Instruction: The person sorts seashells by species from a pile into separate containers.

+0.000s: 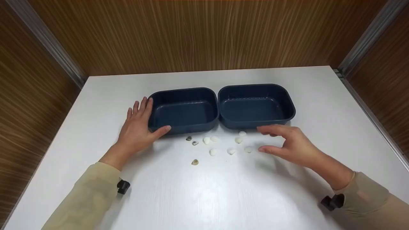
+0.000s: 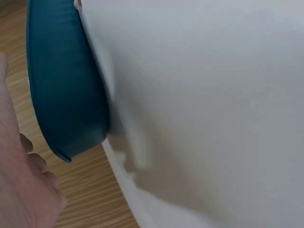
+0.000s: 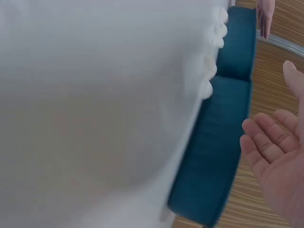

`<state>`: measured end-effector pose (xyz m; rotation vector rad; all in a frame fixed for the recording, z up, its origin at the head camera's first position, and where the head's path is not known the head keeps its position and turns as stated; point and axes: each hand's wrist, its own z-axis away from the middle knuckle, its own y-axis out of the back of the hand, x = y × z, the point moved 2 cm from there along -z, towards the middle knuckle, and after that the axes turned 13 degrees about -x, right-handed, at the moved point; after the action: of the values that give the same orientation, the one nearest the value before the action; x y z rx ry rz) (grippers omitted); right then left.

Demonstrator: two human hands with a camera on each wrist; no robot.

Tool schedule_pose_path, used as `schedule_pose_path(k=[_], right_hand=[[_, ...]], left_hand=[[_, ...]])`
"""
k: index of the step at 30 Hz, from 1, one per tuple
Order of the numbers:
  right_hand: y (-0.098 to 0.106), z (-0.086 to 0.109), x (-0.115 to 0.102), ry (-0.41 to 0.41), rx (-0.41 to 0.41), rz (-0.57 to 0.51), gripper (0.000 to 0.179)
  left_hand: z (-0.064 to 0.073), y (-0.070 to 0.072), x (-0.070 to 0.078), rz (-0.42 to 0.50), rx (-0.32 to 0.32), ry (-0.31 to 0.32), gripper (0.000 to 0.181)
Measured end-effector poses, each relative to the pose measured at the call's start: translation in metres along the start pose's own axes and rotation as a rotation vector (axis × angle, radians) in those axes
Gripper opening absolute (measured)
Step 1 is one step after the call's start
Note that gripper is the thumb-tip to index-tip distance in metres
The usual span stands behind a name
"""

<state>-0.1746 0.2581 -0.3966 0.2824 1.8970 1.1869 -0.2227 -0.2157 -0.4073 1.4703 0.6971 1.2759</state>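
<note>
Two dark blue rectangular bins stand side by side: a left bin [image 1: 191,128] and a right bin [image 1: 249,124]. My left hand [image 1: 135,131] is spread along the left bin's outer side, fingers at its edge and thumb over the front left corner. In front of the bins lie several white seashells [image 1: 231,151], a pair of dark shells [image 1: 189,138] and one brownish shell [image 1: 195,162]. My right hand [image 1: 295,145] hovers just right of the white shells, thumb and fingers apart with nothing between them. Its loosely bent fingers [image 3: 268,135] also show in the right wrist view.
A white tabletop [image 1: 179,198] carries everything. Wood-grain panels rise behind it [image 1: 204,35] and on both sides, with metal corner strips [image 1: 367,35]. Each sleeve has a black clip [image 1: 123,186] at the wrist.
</note>
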Motion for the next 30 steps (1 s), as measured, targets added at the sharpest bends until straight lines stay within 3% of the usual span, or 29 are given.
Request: schedule_pose_path(k=[5, 12, 16, 30], right_hand=[[-0.013, 0.0, 0.007, -0.039, -0.066, -0.162, 0.044], [-0.025, -0.002, 0.02, -0.143, -0.142, -0.318, 0.043], [-0.03, -0.007, 0.024, -0.187, -0.168, -0.331, 0.043], [-0.042, -0.017, 0.033, -0.204, -0.25, -0.375, 0.041]], left_hand=[[-0.003, -0.005, -0.007, 0.093, -0.017, -0.001, 0.116], [-0.008, -0.01, -0.015, 0.167, -0.042, 0.015, 0.118], [-0.009, -0.011, -0.018, 0.192, -0.055, 0.033, 0.12], [-0.013, -0.016, -0.024, 0.187, -0.061, 0.046, 0.122]])
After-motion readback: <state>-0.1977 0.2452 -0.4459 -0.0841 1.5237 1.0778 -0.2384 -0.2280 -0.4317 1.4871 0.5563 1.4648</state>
